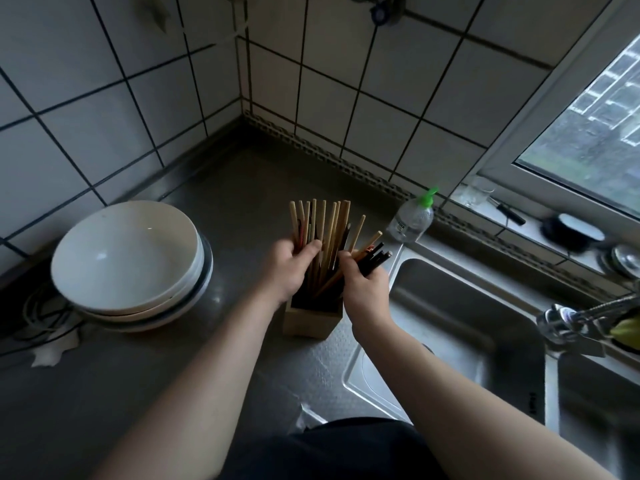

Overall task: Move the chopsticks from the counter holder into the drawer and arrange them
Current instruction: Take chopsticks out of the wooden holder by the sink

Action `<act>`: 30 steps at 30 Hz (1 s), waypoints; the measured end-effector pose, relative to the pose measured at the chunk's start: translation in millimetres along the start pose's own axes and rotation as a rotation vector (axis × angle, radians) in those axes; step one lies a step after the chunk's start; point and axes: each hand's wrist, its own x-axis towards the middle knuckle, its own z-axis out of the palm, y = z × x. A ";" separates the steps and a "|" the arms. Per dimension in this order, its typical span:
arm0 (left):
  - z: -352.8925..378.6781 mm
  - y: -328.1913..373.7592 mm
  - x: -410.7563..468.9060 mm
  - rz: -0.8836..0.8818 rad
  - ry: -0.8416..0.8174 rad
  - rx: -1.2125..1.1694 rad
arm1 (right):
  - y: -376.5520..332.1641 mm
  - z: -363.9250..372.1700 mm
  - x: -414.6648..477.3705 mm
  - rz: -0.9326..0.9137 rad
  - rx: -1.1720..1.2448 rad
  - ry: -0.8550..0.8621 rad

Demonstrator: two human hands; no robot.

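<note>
A square wooden holder [311, 320] stands on the steel counter, just left of the sink. Several pale wooden chopsticks [323, 220] rise from it in a bunch, with a few dark ones [375, 259] leaning to the right. My left hand [294, 268] wraps around the pale bunch from the left, thumb across the front. My right hand [363, 289] closes on the dark chopsticks at the holder's right side. The chopsticks' lower ends are hidden inside the holder. No drawer is in view.
Stacked white bowls [128, 258] sit on the counter to the left, with cables [41, 317] beside them. A clear bottle with a green pump [412, 216] stands behind the steel sink [450, 306]. A faucet [571, 317] is at the right, under the window sill.
</note>
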 end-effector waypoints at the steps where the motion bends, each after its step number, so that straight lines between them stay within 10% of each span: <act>1: 0.8 -0.4 -0.6 0.004 0.016 0.015 | 0.3 0.3 -0.7 0.001 0.024 0.003; 30: 14.4 4.3 -11.1 -0.018 0.143 0.020 | -6.2 -6.7 -1.5 0.064 0.373 0.083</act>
